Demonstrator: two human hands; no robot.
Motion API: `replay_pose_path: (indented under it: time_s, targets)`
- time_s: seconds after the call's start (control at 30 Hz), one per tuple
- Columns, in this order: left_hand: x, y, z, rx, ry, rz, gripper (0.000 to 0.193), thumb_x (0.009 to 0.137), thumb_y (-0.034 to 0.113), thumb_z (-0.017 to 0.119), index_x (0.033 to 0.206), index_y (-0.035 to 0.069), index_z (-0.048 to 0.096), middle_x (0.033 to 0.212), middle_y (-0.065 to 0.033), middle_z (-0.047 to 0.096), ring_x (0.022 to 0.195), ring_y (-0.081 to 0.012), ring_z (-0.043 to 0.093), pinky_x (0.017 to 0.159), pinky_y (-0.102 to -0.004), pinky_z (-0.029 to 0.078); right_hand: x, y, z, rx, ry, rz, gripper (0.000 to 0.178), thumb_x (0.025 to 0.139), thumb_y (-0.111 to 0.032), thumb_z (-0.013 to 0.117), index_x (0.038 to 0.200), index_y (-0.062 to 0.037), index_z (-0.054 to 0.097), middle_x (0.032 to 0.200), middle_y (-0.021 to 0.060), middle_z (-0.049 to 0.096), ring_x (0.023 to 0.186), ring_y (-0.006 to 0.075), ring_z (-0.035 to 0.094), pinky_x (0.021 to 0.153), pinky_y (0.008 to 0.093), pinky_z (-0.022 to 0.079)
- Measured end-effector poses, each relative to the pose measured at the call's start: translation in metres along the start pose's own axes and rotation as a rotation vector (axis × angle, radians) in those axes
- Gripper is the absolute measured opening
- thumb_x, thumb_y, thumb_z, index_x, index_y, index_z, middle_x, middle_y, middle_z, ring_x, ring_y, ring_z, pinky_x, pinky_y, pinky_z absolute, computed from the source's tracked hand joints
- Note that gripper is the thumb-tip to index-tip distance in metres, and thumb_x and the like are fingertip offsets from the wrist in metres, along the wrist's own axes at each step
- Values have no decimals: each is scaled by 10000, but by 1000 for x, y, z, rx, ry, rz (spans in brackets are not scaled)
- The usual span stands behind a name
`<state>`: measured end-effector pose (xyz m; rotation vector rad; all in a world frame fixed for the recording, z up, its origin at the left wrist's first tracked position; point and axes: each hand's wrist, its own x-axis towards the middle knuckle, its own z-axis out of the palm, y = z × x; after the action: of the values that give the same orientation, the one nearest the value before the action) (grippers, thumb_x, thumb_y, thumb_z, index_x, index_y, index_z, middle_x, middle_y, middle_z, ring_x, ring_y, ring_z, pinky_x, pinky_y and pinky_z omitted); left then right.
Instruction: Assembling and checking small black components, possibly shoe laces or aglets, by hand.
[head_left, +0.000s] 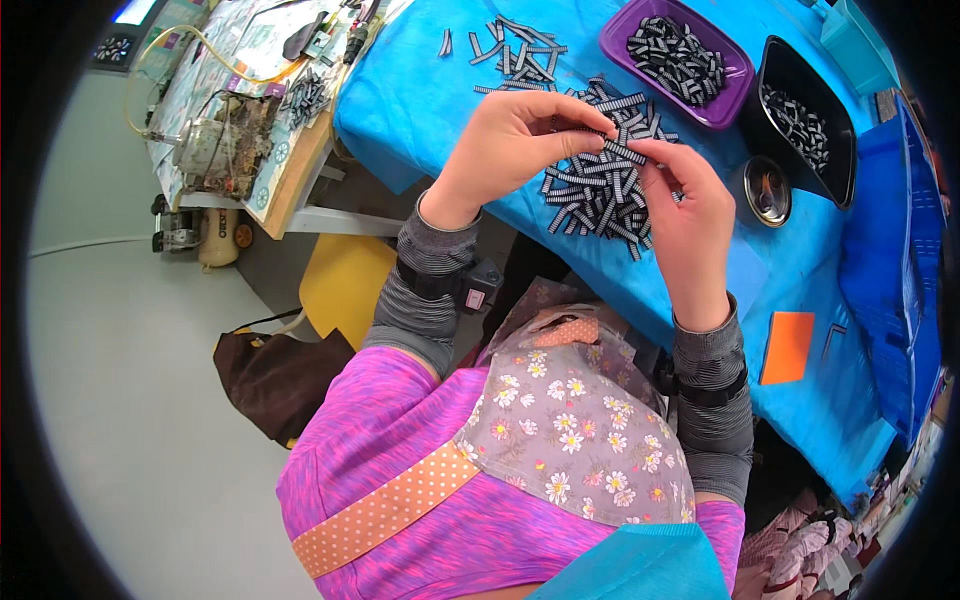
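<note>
Over a loose pile of small black-and-white striped strips (590,200), my two hands meet on one short striped strip (625,152). My left hand (515,145) pinches its left end between thumb and forefinger. From the other side, my right hand (695,205) grips the right end with thumb and forefinger, the other fingers curled in. What the strip is made of is too small to tell. More of the same strips lie scattered (525,55) beyond my left hand.
A blue cloth (410,100) covers the table. Right of the pile stand a purple tray (745,85) and a black bin (848,150), both with strips inside, and a round metal dish (768,192). Nearer are an orange card (787,347) and a hex key (832,340). A machine (225,145) sits left.
</note>
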<state>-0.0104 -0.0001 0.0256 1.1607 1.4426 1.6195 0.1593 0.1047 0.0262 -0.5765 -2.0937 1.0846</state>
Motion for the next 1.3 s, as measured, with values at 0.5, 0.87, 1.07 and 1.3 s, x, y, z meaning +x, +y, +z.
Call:
replay_pose_path:
  time_s: [0.5,0.87,1.07,1.3]
  targets:
    - [4,-29,-15,633,204,-125,261,866,190,701,1079,39,699,910,-63,706,789,-113,635,700,-268,506,-7,-8,-18,-228,-65,137,212,885,-72,649,1093,-30,655,880,107,654,652,205,593,621,310,488]
    - [18,-54,-11,775,74,-43,197,835,185,690,943,21,708,834,-114,687,769,-226,657,714,-325,520,-10,-6,-17,-231,-165,77,176,864,-81,650,1027,-16,657,878,119,659,691,269,614,652,354,497]
    - [28,-61,-54,861,329,84,257,841,221,707,1028,46,701,915,-105,693,822,-236,662,742,-333,526,-11,-7,-17,-225,-180,45,177,862,-83,655,1026,-15,659,873,120,664,699,272,620,654,360,499]
    - [47,-81,-75,1008,226,169,265,841,208,717,1059,60,687,921,-98,683,783,-224,632,721,-330,513,-13,-7,-14,-238,-216,30,170,860,-81,654,1016,-13,659,892,131,672,743,292,642,667,367,504]
